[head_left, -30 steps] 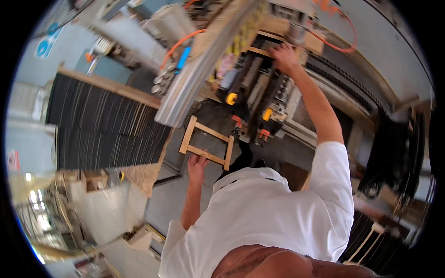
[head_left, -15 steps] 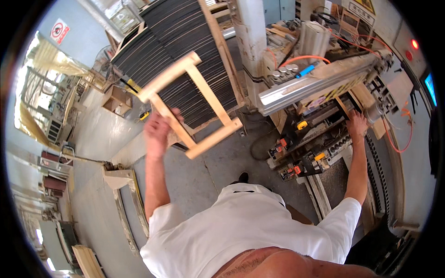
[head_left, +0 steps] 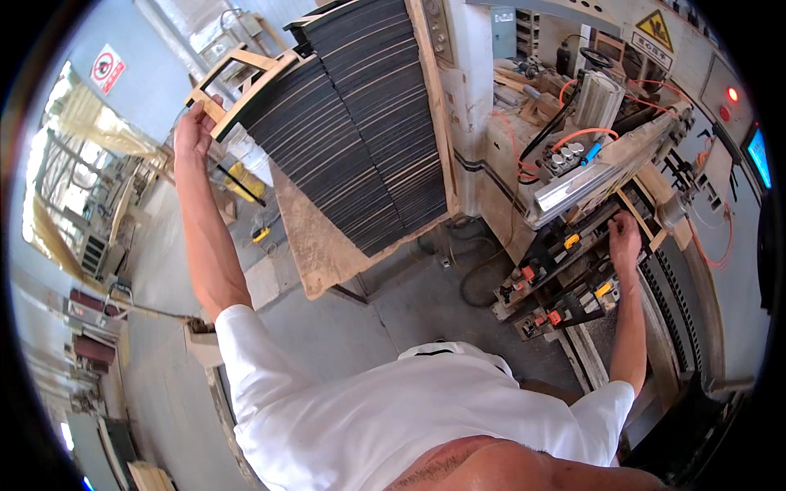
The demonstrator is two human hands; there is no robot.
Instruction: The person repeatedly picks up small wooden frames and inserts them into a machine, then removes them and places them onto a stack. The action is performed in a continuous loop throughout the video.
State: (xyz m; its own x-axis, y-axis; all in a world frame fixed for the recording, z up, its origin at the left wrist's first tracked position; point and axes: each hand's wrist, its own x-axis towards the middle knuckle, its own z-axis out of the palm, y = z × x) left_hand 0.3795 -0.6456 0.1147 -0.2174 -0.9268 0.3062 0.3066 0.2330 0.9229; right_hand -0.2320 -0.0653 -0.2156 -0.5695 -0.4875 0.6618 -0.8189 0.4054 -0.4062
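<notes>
Clearly, the care here lies in working at two places at once. The left hand [head_left: 194, 129] has its fingers curled round the near end of a wooden frame [head_left: 255, 95], up beside the top corner of a dark stack [head_left: 352, 131]; whether the frame touches the stack I cannot tell. A hold at one end leaves the far end free to swing, so a level wrist and a glance that way would serve well — the crosspieces could catch on the stack's edge. The right hand [head_left: 625, 237] has bent fingers at the machine, just beside a pale wooden piece [head_left: 657, 239]; the picture does not show whether they grip it. Light, flat fingertips, clear of the pinching parts, would suit that side.

The frame is pale, straight-edged timber, ladder-like, with openings between its bars. The stack shows thin black layers split by tan lines, on a rough, speckled board [head_left: 315, 262]. The machine mixes a smooth metal beam [head_left: 589, 180] with small yellow and orange fittings [head_left: 571, 241] — dusty and hard-cornered.
</notes>
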